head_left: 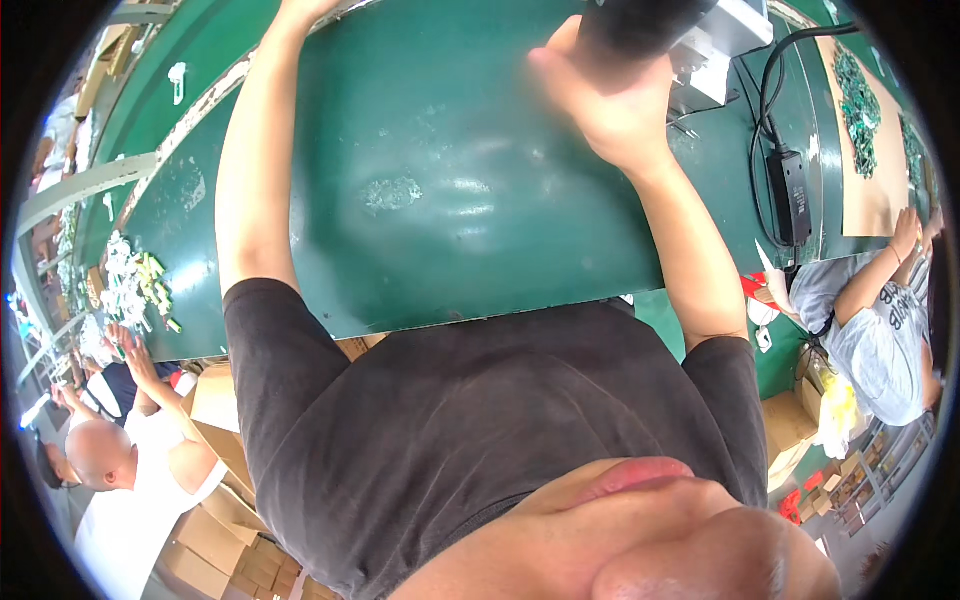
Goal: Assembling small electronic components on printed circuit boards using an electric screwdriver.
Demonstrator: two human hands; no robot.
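Both of my bare arms stretch away from me over a green worktable [450,240]. At the far left edge, only the base of my left hand [310,6] shows; its fingers are cut off by the top of the picture. My right hand [615,105] is at the far right, against a dark rounded object [645,28] that is blurred and hides most of the fingers. Its thumb sticks out to the left. Just right of that hand stands a pale grey metal device [715,55]. Whether the right hand grips the dark object, I cannot tell.
A black power adapter [790,195] with cables lies right of the device. Farther right, green parts [857,115] are heaped on a brown board [870,205]. White and yellowish pieces [135,280] pile up at the left. Co-workers sit on both sides, near cardboard boxes [205,540].
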